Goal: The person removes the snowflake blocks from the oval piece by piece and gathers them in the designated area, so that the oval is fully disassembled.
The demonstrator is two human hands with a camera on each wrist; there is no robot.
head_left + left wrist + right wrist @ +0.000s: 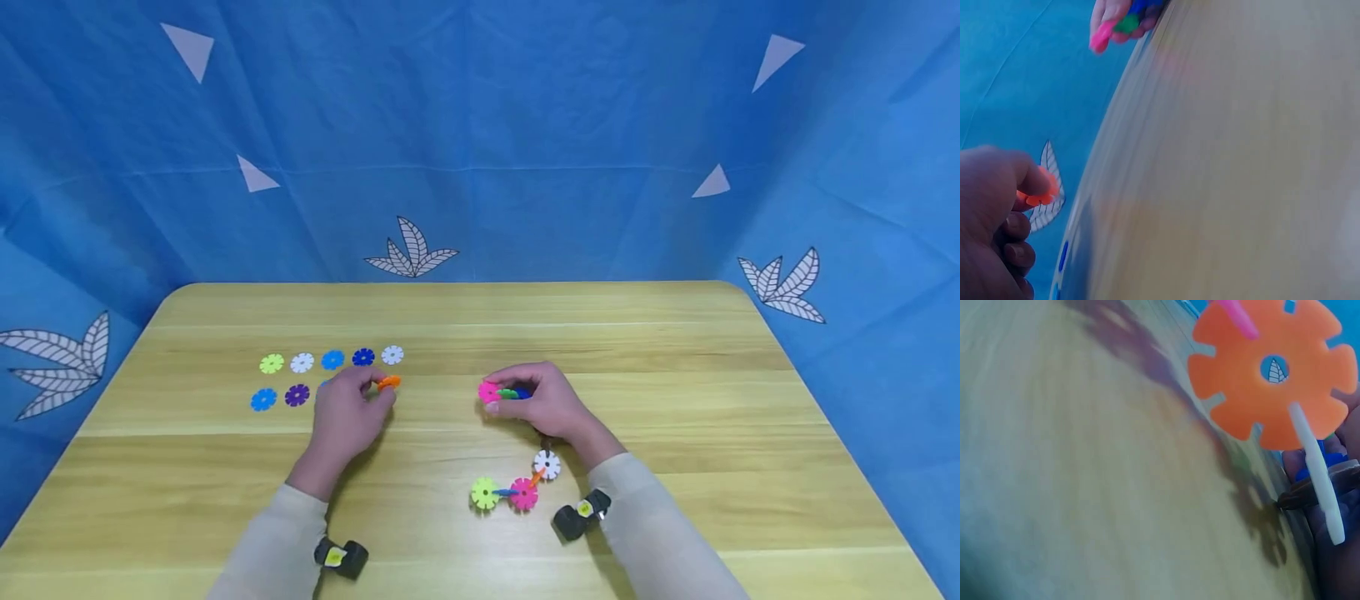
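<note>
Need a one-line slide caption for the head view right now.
Left hand pinches an orange disc; right hand holds a pink-green-blue cluster.

Seven loose discs lie in two rows on the table (675, 375) — five behind: green (272, 363), white (302, 362), blue (333, 359), dark blue (363, 357), white (392, 355); two in front: blue (263, 399), purple (297, 395). Two hands, two joined clusters — one held (504, 392), one lying (516, 485).

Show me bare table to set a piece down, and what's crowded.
Free: the table right of the right hand, the far strip behind the loose discs, and the near-left corner. Crowded: between both hands, and near the joined chain.
</note>
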